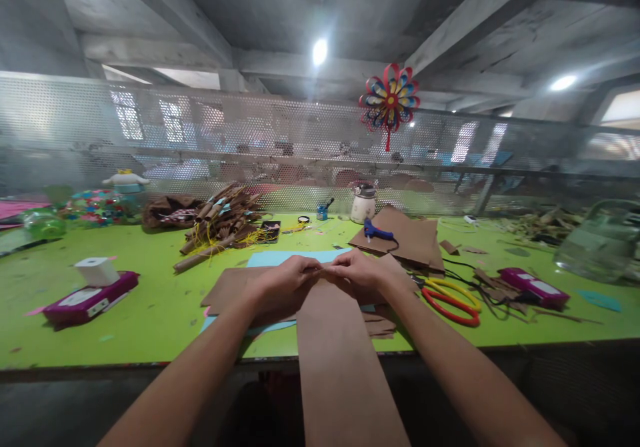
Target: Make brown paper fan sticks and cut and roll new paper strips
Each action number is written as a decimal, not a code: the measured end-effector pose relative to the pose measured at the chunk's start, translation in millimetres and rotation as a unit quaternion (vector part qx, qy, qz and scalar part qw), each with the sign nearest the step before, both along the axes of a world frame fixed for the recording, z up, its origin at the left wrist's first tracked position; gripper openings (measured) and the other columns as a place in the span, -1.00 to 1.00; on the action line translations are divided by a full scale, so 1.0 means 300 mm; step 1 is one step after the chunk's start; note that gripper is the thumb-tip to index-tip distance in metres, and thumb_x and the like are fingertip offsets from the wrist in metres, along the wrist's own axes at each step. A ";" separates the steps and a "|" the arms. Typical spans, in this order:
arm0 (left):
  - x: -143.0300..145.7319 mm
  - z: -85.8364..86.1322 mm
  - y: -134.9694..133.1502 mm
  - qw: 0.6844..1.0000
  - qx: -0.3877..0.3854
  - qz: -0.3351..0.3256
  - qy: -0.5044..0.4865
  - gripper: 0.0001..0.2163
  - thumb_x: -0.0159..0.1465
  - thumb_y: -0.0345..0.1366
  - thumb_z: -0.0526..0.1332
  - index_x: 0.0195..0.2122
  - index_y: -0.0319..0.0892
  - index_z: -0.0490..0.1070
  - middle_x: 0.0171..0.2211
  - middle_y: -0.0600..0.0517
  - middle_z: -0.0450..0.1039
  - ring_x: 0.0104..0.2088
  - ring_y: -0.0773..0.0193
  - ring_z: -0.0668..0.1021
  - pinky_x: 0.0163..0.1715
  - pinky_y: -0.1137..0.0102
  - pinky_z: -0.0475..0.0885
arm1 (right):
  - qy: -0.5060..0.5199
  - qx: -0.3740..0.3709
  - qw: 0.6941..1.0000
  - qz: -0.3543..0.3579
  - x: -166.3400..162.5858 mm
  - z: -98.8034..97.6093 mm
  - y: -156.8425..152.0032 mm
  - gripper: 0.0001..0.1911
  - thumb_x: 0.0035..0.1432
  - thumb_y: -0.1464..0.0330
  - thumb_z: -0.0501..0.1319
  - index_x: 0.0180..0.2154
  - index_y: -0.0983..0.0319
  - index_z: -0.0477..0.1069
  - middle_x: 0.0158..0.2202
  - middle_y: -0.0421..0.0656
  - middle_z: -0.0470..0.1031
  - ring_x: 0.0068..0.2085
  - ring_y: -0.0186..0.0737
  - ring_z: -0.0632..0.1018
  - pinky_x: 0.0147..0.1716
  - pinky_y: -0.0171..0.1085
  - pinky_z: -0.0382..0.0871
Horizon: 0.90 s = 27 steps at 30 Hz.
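A long strip of brown paper [340, 360] runs from the green table [150, 300] toward me over its front edge. My left hand [287, 280] and my right hand [357, 272] meet at the strip's far end, fingers closed and pinching its top edge. Under them lie more brown sheets [227, 285] and a light blue sheet [290, 257].
A pile of rolled brown paper tubes [220, 223] lies at the back left. A blue glue gun [376, 232] rests on brown card [415, 240]. Red and yellow scissors [453, 298] lie at right, with purple wipe packs [87, 298] on both sides. A paper pinwheel [389, 101] hangs on the mesh screen.
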State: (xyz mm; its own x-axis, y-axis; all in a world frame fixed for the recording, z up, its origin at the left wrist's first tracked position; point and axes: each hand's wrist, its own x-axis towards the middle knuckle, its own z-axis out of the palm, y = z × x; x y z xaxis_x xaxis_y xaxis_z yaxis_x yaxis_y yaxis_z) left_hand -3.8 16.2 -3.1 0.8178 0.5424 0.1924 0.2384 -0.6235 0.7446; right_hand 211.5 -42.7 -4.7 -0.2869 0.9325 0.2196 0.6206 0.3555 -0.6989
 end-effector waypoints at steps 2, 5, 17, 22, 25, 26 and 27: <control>0.003 0.000 0.004 0.999 0.031 -0.001 0.012 -0.80 0.19 -0.25 0.14 -0.29 -0.17 0.53 -0.42 0.02 0.50 -0.38 0.27 0.39 -0.37 0.44 0.23 | 0.004 -0.004 1.000 -0.008 -0.005 0.005 -0.005 -0.55 0.08 0.05 0.13 -0.52 0.32 0.42 -0.61 -0.27 0.19 -0.54 -0.41 0.17 -0.56 -0.36 0.02; 0.008 0.014 0.004 0.999 0.048 -0.010 0.022 -0.77 0.20 -0.23 0.12 -0.27 -0.17 0.53 -0.39 0.01 0.51 -0.40 0.28 0.39 -0.39 0.44 0.23 | 0.029 -0.008 1.000 -0.004 -0.003 0.003 -0.003 -0.56 0.06 0.06 0.15 -0.53 0.32 0.43 -0.62 -0.28 0.18 -0.54 -0.41 0.17 -0.55 -0.36 0.01; -0.012 -0.014 0.018 0.994 0.059 0.020 0.095 -0.75 0.22 -0.14 0.09 -0.37 -0.22 0.43 -0.49 0.06 0.38 -0.53 0.38 0.26 -0.53 0.46 0.12 | 0.063 -0.006 0.998 -0.023 0.011 -0.019 0.018 -0.75 0.02 0.24 0.20 -0.44 0.31 0.51 -0.56 -0.20 0.37 -0.51 -0.37 0.30 -0.50 -0.36 0.16; 0.008 -0.006 0.036 0.995 0.038 -0.010 0.092 -0.78 0.20 -0.17 0.09 -0.41 -0.22 0.37 -0.50 0.10 0.30 -0.50 0.38 0.24 -0.49 0.47 0.14 | 0.068 -0.036 0.997 0.027 -0.001 0.000 -0.010 -0.62 0.08 0.12 0.17 -0.43 0.33 0.49 -0.55 -0.19 0.37 -0.51 -0.38 0.29 -0.51 -0.36 0.13; 0.016 0.009 0.030 0.995 0.023 -0.023 0.092 -0.78 0.18 -0.16 0.11 -0.42 -0.23 0.36 -0.50 0.10 0.28 -0.49 0.38 0.24 -0.48 0.47 0.15 | 0.055 -0.021 0.998 0.026 -0.011 -0.001 -0.008 -0.55 0.07 0.06 0.15 -0.53 0.33 0.44 -0.61 -0.24 0.25 -0.54 -0.41 0.20 -0.54 -0.36 0.06; 0.017 0.015 0.027 0.995 0.018 -0.025 0.094 -0.77 0.18 -0.15 0.11 -0.43 -0.23 0.36 -0.51 0.10 0.27 -0.49 0.38 0.25 -0.48 0.47 0.15 | 0.051 -0.013 0.998 0.020 -0.012 -0.003 -0.003 -0.55 0.06 0.06 0.15 -0.54 0.33 0.43 -0.62 -0.25 0.23 -0.54 -0.41 0.19 -0.54 -0.36 0.05; 0.016 0.022 0.023 0.995 0.013 -0.024 0.095 -0.76 0.18 -0.14 0.11 -0.43 -0.22 0.36 -0.52 0.10 0.26 -0.50 0.38 0.25 -0.49 0.46 0.15 | 0.049 -0.009 0.999 0.014 -0.012 -0.006 0.003 -0.56 0.05 0.06 0.15 -0.54 0.33 0.43 -0.61 -0.25 0.22 -0.53 -0.40 0.19 -0.53 -0.36 0.05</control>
State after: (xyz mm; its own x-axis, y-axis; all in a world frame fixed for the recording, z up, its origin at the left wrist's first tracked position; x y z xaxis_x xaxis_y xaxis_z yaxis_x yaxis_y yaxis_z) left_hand 1.1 23.0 3.5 0.8654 0.4991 0.0449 0.3435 -0.6559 0.6721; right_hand 207.8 -41.9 -6.4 -0.2914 0.9283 0.2308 0.5390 0.3587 -0.7621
